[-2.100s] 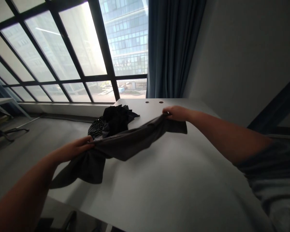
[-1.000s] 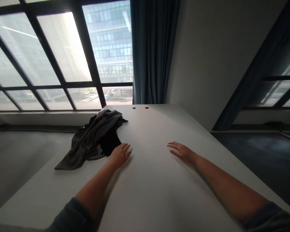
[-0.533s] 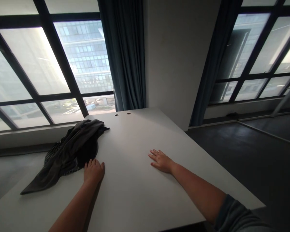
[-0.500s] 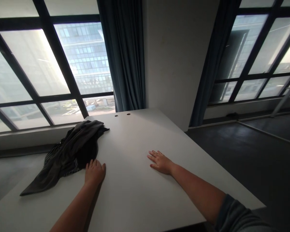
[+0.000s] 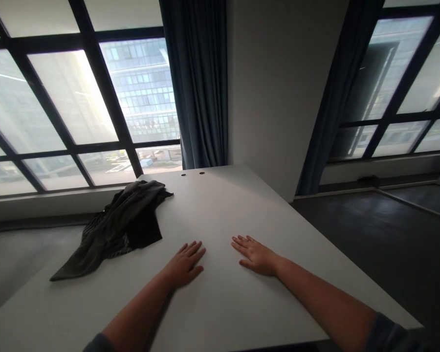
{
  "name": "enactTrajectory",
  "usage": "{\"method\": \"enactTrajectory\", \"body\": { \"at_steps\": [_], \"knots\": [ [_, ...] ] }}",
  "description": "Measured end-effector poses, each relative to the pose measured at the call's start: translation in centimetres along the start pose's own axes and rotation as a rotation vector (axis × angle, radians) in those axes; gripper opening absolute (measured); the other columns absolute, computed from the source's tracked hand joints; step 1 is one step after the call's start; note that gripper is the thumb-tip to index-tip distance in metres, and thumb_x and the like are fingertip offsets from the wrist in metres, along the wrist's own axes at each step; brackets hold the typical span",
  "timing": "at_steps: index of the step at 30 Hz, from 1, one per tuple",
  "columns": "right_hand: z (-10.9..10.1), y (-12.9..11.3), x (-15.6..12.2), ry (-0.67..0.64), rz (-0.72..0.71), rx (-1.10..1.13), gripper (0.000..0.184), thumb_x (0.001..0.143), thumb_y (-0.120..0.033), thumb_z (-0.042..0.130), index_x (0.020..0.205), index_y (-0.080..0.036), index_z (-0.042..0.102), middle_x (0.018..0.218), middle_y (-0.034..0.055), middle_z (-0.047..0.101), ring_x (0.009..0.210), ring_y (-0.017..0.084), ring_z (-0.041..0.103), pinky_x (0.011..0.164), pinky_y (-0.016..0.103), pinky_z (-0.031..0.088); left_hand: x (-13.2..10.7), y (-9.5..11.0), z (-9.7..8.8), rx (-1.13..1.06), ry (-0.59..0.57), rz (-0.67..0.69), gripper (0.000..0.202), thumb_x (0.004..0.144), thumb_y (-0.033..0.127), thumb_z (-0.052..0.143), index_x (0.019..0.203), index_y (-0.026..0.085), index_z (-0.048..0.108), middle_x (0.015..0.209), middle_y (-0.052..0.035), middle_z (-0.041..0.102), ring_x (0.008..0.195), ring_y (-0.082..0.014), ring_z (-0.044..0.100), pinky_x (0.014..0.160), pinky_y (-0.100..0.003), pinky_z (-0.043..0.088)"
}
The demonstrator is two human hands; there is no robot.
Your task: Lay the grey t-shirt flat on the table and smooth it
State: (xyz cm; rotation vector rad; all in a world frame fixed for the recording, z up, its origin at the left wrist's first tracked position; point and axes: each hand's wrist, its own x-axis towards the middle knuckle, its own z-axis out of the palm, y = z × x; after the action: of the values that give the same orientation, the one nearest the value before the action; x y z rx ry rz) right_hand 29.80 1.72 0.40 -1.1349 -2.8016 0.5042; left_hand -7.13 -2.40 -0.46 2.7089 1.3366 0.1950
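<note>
White table [image 5: 220,303] under a flat left hand [image 5: 183,266] and right hand [image 5: 255,256], fingers spread apart, touching nothing else. At ten o'clock, a dark clothes heap [image 5: 126,227] sits near the edge (one corner trails outward); a careless sweep could knock it off.

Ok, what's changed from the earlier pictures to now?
Both hands have let go of the gray cloth, which now lies over the dark pile. The left hand moved right, away from the pile, and lies flat on the table. The right hand also lies flat. The pile stayed at the table's left side.
</note>
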Motion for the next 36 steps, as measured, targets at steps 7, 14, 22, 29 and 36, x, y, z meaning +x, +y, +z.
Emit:
{"method": "enactTrajectory", "body": {
  "at_steps": [7, 14, 22, 29, 36],
  "knots": [
    [-0.2, -0.7, 0.3, 0.014, 0.038, 0.015, 0.073, 0.101, -0.054, 0.048, 0.166, -0.025, 0.03, 0.172, 0.0079, 0.023, 0.16, 0.028, 0.02, 0.131, 0.051, 0.009, 0.6, -0.6, -0.4, -0.047, 0.0, -0.029, 0.057, 0.107, 0.054, 0.041, 0.161, 0.038, 0.039, 0.172, -0.0043, 0.028, 0.158, -0.028, 0.028, 0.13, -0.053, 0.021],
    [-0.5, -1.0, 0.2, 0.037, 0.164, -0.015, 0.067, 0.101, -0.052, 0.046, 0.164, -0.031, 0.035, 0.172, 0.0072, 0.022, 0.16, 0.035, 0.02, 0.126, 0.067, 0.002, 0.3, -1.7, -0.5, -0.052, -0.014, -0.065, 0.057, 0.108, 0.056, 0.036, 0.161, 0.038, 0.039, 0.172, -0.0045, 0.027, 0.159, -0.0258, 0.026, 0.13, -0.051, 0.019],
    [-0.9, -0.7, 0.1, 0.02, 0.155, -0.036, 0.067, 0.102, -0.054, 0.043, 0.164, -0.03, 0.033, 0.173, 0.0067, 0.023, 0.16, 0.033, 0.019, 0.127, 0.065, 0.005, 0.3, -2.6, -0.1, -0.059, 0.01, -0.065, 0.056, 0.107, 0.054, 0.04, 0.161, 0.036, 0.041, 0.171, -0.005, 0.029, 0.159, -0.0269, 0.027, 0.13, -0.052, 0.019],
    [-1.1, -0.7, 0.0, -0.003, 0.167, -0.061, 0.067, 0.103, -0.054, 0.042, 0.165, -0.031, 0.032, 0.173, 0.0048, 0.021, 0.161, 0.032, 0.019, 0.127, 0.064, 0.006, 0.3, -2.7, 0.1, -0.06, 0.021, -0.06, 0.055, 0.107, 0.054, 0.04, 0.16, 0.038, 0.041, 0.171, -0.004, 0.029, 0.158, -0.0264, 0.028, 0.13, -0.053, 0.021],
    [-0.7, -0.4, 0.1, 0.013, 0.158, -0.054, 0.067, 0.103, -0.056, 0.042, 0.165, -0.032, 0.032, 0.173, 0.0044, 0.022, 0.16, 0.032, 0.019, 0.127, 0.063, 0.006, 0.3, -2.6, 0.0, -0.067, 0.025, -0.062, 0.055, 0.107, 0.054, 0.041, 0.16, 0.037, 0.042, 0.171, -0.0048, 0.03, 0.158, -0.0275, 0.029, 0.13, -0.054, 0.021]
  ]
}}
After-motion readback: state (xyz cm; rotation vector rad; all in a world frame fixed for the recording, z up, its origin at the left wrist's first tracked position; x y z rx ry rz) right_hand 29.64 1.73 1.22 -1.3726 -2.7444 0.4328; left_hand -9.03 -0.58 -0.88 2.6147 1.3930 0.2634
